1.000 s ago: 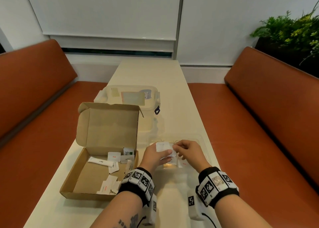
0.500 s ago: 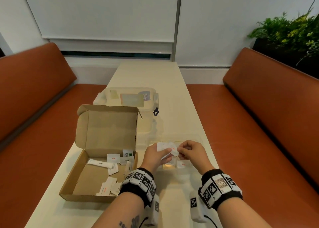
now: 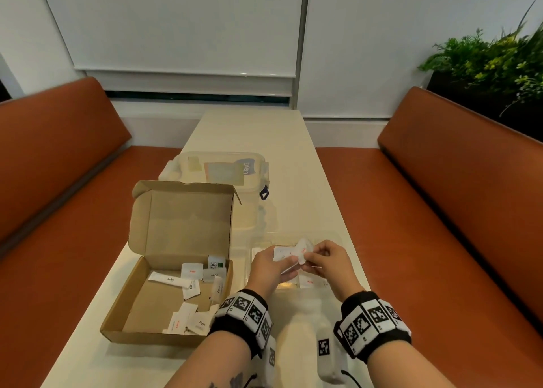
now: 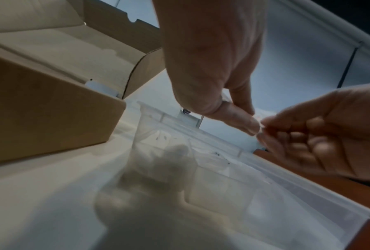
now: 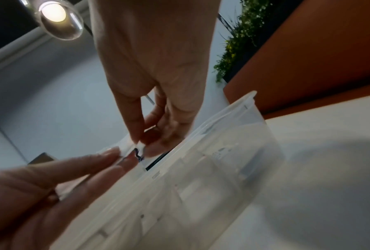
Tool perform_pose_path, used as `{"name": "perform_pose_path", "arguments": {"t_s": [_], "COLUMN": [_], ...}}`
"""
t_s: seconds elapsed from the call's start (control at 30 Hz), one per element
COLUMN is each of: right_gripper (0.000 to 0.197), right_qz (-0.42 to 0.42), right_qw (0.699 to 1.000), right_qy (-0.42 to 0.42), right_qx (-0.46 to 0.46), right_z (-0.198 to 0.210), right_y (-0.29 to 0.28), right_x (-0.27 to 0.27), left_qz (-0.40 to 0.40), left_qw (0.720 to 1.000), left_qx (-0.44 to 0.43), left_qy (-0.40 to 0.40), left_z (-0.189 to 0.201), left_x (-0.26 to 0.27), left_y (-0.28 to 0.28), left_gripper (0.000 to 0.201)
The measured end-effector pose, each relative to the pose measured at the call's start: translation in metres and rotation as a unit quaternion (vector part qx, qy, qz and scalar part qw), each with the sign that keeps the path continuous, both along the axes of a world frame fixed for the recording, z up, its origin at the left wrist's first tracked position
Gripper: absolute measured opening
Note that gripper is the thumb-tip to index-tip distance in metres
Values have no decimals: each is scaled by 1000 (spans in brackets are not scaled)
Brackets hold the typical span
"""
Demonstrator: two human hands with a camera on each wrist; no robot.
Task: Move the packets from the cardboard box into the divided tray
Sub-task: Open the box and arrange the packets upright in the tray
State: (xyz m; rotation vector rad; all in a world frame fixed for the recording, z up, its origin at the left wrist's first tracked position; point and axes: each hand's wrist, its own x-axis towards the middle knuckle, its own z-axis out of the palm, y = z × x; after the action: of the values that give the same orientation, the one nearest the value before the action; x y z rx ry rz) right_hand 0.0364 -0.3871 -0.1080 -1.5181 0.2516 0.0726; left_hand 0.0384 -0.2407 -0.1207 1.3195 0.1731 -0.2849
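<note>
An open cardboard box (image 3: 138, 308) sits at the table's near left and holds several small white packets (image 3: 192, 271). To its right stands the clear divided tray (image 3: 335, 236), with a few packets lying in it (image 3: 308, 281). Above the tray my left hand (image 3: 269, 267) holds white packets (image 3: 283, 254) between thumb and fingers. My right hand (image 3: 321, 258) pinches one twisted white packet (image 3: 302, 248) at the edge of that bunch. In the right wrist view its thumb and forefinger pinch the packet (image 5: 137, 152) over the tray rim (image 5: 233, 108).
A lidded clear plastic container (image 3: 223, 170) stands behind the box. Orange bench seats (image 3: 440, 211) flank the narrow cream table (image 3: 293, 167). A green plant (image 3: 493, 58) stands at the far right. The box lid (image 3: 182, 220) stands upright at the back.
My right hand has pulled one packet up and to the right from the bunch in my left hand, and it now twists between both hands. The view shifted slightly.
</note>
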Motion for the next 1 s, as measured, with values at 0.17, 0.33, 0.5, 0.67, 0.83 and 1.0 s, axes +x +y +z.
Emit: {"name": "perform_pose_path", "arguments": {"t_s": [0.17, 0.33, 0.5, 0.67, 0.83, 1.0], "right_gripper": [35, 9, 13, 12, 13, 36], "right_qz": [84, 158, 119, 110, 138, 184], "right_qw": [958, 913, 905, 881, 847, 806], "right_qy": [-67, -59, -37, -38, -31, -19], "right_qx": [-265, -372, -407, -459, -512, -562], "right_z": [9, 18, -1, -22, -26, -24], "right_y": [-4, -8, -16, -9, -9, -8], "right_x": [-1, 9, 4, 0, 2, 9], "left_qz": [-30, -36, 40, 56, 57, 33], "left_qw": [996, 993, 998, 997, 997, 998], "left_qx": [82, 113, 39, 42, 33, 24], "left_qy": [-11, -12, 32, 33, 41, 53], "left_z": [3, 3, -1, -2, -3, 0], "left_x": [3, 1, -2, -4, -4, -4], "left_y": [5, 5, 10, 13, 15, 17], "left_gripper": [23, 27, 14, 16, 7, 15]}}
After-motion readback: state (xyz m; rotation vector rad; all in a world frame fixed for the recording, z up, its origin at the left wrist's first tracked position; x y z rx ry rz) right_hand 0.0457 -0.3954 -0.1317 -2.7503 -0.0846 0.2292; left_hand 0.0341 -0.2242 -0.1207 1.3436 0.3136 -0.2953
